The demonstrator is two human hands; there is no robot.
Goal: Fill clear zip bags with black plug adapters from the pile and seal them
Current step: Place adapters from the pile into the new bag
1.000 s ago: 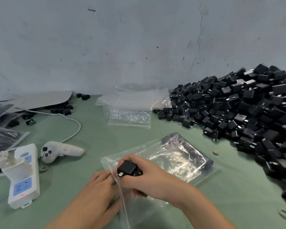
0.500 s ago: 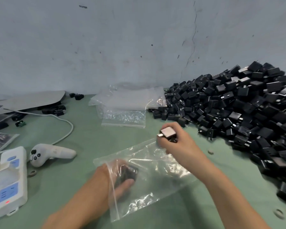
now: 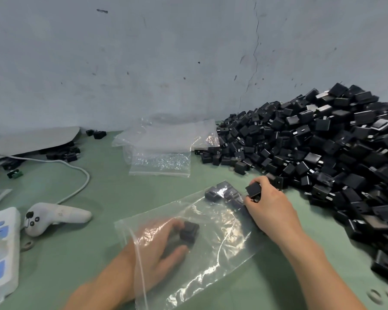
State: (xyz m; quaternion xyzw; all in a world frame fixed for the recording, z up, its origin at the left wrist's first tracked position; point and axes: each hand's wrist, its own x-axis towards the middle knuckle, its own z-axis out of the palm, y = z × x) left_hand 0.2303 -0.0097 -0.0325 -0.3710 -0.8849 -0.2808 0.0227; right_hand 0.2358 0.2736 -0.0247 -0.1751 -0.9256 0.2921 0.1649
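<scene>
A clear zip bag lies flat on the green desk, mouth open, black adapters bunched in its far corner, a single adapter mid-bag, a gripped adapter just outside; the adapter pile heaps alongside, right

a packing workshop: bulk adapter pile, spare zip bags, green bench.

Wall: pale blue-grey plaster, scuffed, with dark specks. A thin crack runs down it right of centre. Table: matte green surface that meets the wall at the back. Light is even and diffuse, and shadows are soft.
</scene>
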